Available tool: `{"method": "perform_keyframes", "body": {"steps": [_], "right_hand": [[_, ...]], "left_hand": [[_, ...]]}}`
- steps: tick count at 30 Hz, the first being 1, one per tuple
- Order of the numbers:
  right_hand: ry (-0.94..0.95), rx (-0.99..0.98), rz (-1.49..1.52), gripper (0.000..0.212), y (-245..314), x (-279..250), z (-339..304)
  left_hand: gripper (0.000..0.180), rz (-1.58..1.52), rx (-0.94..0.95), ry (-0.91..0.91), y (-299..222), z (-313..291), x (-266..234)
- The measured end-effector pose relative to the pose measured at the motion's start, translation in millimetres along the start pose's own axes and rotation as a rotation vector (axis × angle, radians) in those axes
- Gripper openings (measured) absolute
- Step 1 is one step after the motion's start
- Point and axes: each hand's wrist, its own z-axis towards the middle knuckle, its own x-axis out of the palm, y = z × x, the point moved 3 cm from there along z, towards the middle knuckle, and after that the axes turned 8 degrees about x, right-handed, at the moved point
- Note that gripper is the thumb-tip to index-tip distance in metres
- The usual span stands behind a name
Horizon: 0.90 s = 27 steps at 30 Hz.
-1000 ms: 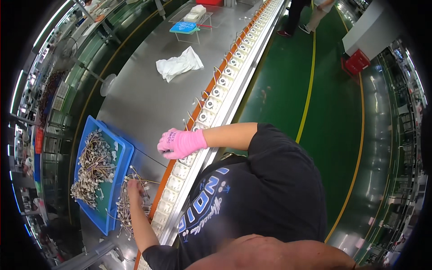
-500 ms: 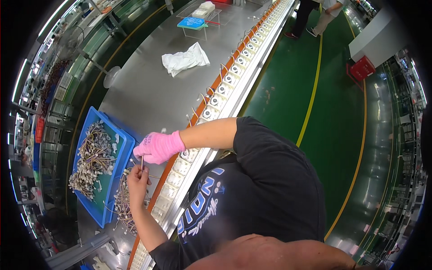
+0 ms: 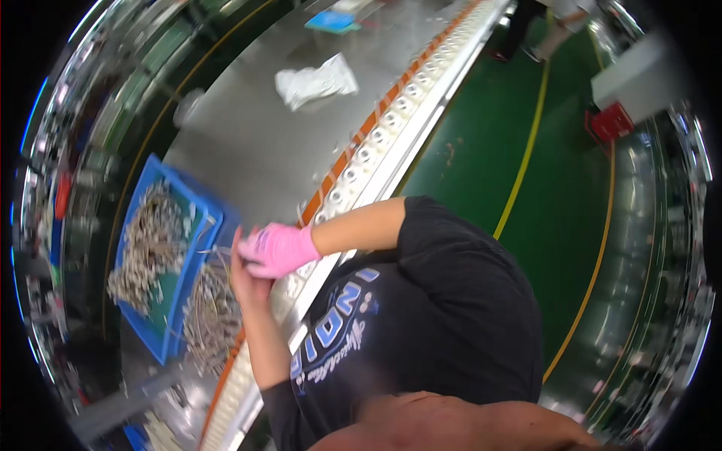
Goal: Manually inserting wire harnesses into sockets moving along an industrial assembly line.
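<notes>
My right hand (image 3: 280, 249), in a pink glove, has its fingers curled against my bare left hand (image 3: 247, 278). The left fingers are stretched upward beside the glove, and motion blurs both hands. Whatever lies between them is hidden. Pale wire strands (image 3: 216, 251) show just left of the left hand; I cannot tell whether they are held. Below and left of the hands a heap of wire harnesses (image 3: 209, 319) lies on the metal table. Under the gloved arm runs a row of white housings (image 3: 350, 177) with round dark centres.
A blue bin (image 3: 174, 331) full of wire harnesses (image 3: 154, 237) stands on the left of the metal table (image 3: 248, 150). Farther back lie a crumpled white bag (image 3: 316, 81) and a blue flat item (image 3: 331, 21). An orange strip (image 3: 368, 124) borders the housings. Another person (image 3: 556, 34) stands far right.
Both hands have shifted slightly right and come together. The left fingers, pinching a thin wire by the glove before, are now stretched upward. The view has tilted a little and blurred.
</notes>
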Motion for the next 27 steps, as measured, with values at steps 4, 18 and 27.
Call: {"method": "perform_keyframes", "body": {"steps": [4, 18, 27], "right_hand": [[0.165, 0.257, 0.302, 0.030, -4, -1, 3], [0.526, -0.239, -0.200, 0.022, -18, -1, -29], [0.182, -0.530, -0.227, 0.016, -23, 1, -45]], "left_hand": [[0.036, -0.044, -0.008, 0.037, 12, 9, -7], [0.017, 1.481, 0.814, 0.401, 6, -48, -2], [0.019, 1.691, 0.868, 0.253, 30, -52, -2]]}}
